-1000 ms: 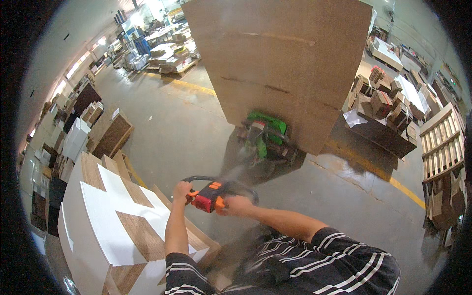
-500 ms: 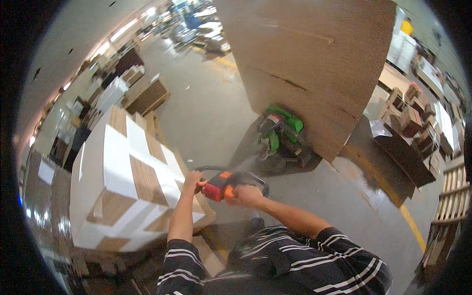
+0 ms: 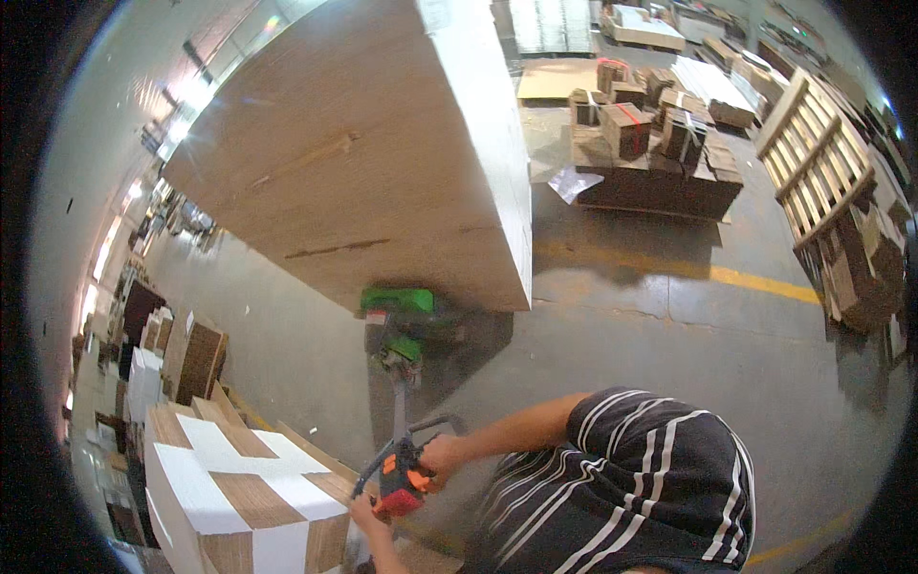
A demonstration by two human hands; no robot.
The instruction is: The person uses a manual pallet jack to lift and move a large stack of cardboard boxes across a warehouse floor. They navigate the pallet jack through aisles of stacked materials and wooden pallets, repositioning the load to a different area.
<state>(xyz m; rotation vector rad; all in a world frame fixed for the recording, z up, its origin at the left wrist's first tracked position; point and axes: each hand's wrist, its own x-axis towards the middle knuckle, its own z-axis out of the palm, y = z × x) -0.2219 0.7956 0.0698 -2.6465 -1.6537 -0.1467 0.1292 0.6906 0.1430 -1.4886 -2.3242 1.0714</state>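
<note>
Both my hands are on the control handle [image 3: 390, 465] of a green pallet truck, a dark loop handle with orange buttons and a red end. My left hand [image 3: 367, 514] is closed round its near left side. My right hand [image 3: 440, 457] grips the right side, close to an orange control. The handle's shaft runs forward to the pallet truck [image 3: 397, 304], whose green body stands against a tall load [image 3: 335, 163]. That load has a broad brown face towards me and a white side on the right. Its fork area is hidden.
A stack of white and brown-striped packs [image 3: 253, 497] stands close on my left. To the right, a low pile [image 3: 660, 187] carries several strapped brown bundles. A wooden pallet [image 3: 818, 163] leans farther right. A yellow line [image 3: 765, 284] crosses the grey floor.
My view has swung to the right. The load and pallet truck now appear farther left, and the handle has turned lower in the picture. Both hands keep their grip.
</note>
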